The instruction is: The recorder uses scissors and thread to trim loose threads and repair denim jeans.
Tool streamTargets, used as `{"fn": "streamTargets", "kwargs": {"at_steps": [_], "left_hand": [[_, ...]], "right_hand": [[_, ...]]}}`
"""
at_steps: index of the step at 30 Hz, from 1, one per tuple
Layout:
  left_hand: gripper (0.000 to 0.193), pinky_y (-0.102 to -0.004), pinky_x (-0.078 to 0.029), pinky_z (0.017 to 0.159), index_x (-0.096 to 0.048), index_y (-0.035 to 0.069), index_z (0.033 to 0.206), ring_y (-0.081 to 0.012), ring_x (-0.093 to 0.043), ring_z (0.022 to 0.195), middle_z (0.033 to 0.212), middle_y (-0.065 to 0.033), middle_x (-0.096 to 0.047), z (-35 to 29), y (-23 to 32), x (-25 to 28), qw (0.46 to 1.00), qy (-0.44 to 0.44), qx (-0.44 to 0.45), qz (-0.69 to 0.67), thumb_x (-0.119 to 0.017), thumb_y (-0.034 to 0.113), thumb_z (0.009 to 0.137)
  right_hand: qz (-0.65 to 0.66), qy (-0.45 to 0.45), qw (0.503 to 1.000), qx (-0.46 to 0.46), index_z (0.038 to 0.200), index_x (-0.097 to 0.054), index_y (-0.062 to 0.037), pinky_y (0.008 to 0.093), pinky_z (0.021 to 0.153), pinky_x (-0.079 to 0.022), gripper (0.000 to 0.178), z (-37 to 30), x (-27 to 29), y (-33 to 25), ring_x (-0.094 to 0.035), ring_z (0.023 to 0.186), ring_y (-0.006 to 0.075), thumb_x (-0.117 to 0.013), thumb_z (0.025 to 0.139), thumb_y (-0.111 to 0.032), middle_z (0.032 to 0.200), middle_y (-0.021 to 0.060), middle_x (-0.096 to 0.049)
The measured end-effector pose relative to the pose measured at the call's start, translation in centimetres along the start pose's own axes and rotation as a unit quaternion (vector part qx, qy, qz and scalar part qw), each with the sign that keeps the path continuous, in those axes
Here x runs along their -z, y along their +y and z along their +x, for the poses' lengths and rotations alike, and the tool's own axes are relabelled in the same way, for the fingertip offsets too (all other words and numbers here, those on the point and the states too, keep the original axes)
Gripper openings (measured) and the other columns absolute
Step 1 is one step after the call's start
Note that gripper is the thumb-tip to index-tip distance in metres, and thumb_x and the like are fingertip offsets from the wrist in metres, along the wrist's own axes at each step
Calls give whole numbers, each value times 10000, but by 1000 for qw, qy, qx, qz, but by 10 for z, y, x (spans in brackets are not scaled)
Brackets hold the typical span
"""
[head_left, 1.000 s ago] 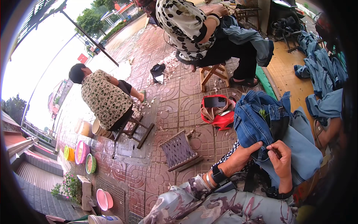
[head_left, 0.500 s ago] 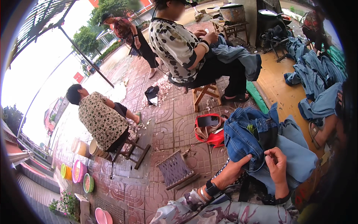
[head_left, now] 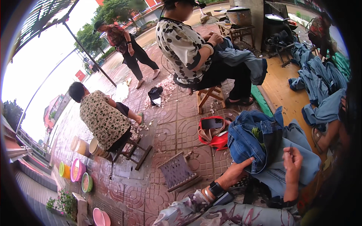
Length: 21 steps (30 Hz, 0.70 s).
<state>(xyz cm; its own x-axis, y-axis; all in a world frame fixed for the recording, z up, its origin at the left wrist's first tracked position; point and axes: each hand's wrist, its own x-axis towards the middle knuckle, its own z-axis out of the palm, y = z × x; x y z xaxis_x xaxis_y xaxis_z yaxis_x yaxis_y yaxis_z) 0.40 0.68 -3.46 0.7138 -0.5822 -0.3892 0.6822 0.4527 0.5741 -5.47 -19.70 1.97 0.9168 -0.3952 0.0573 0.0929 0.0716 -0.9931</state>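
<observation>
Dark blue jeans [head_left: 244, 141] lie bunched across my lap, over a paler blue denim piece [head_left: 298, 145]. My left hand [head_left: 234, 175] grips the near edge of the jeans, its thumb laid on top of the denim. Just right of it, my right hand [head_left: 293, 164] is raised over the pale denim, apart from the cloth. Its fingers are pinched together, and whatever may be between them is too small to make out. Some green leafy bits [head_left: 257, 136] show in the opening of the jeans.
A red bag [head_left: 215, 141] with a phone [head_left: 212, 123] on it sits beyond the jeans. Nearer stands a low woven stool [head_left: 176, 171]. A seated person [head_left: 184, 52] handles denim ahead; another sits on a stool at left [head_left: 103, 120]. Denim garments [head_left: 320, 79] heap at right.
My right hand has moved right and slightly up, away from the jeans. My left hand keeps its hold. In the background, the standing person has taken a step.
</observation>
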Motion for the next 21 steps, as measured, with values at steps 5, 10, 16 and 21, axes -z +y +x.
{"fn": "streamTargets", "kwargs": {"at_steps": [5, 10, 16, 21], "left_hand": [[447, -364, -432, 885, -418, 38, 1222, -198, -535, 1027, 1165, -54, -522, 3, -7, 9, 997, -52, 18, -49, -597, 166, 833], [389, -372, -433, 893, -455, 28, 1181, -195, -548, 1009, 1116, -67, -558, 3, 2, 26, 991, -101, 23, -90, -586, 151, 836], [392, -431, -383, 939, -459, 24, 1183, -239, -532, 1050, 1144, -89, -553, 4, 5, 48, 992, -83, 28, -88, -554, 203, 848], [421, -473, -416, 890, -442, 19, 1192, -288, -518, 1064, 1167, -125, -530, 11, -2, 55, 990, -95, 31, -101, -557, 224, 842]], "right_hand": [[-49, 54, 996, 56, 927, -551, -56, 128, 453, -228, 110, 1, 39, -16, -315, 528, -15, -528, 849, -130, 708, -51, -458], [-202, 133, 968, 74, 904, -575, -38, 153, 489, -255, 161, 10, 65, -26, -334, 584, -3, -525, 852, -182, 699, -74, -441], [-190, 108, 976, 5, 899, -580, -32, 151, 480, -277, 130, 14, 74, 28, -358, 560, -4, -542, 828, -134, 685, -58, -477], [-141, 117, 983, 17, 899, -589, -24, 154, 447, -276, 124, 4, 68, 14, -364, 514, -4, -542, 821, -108, 676, -45, -500]]}}
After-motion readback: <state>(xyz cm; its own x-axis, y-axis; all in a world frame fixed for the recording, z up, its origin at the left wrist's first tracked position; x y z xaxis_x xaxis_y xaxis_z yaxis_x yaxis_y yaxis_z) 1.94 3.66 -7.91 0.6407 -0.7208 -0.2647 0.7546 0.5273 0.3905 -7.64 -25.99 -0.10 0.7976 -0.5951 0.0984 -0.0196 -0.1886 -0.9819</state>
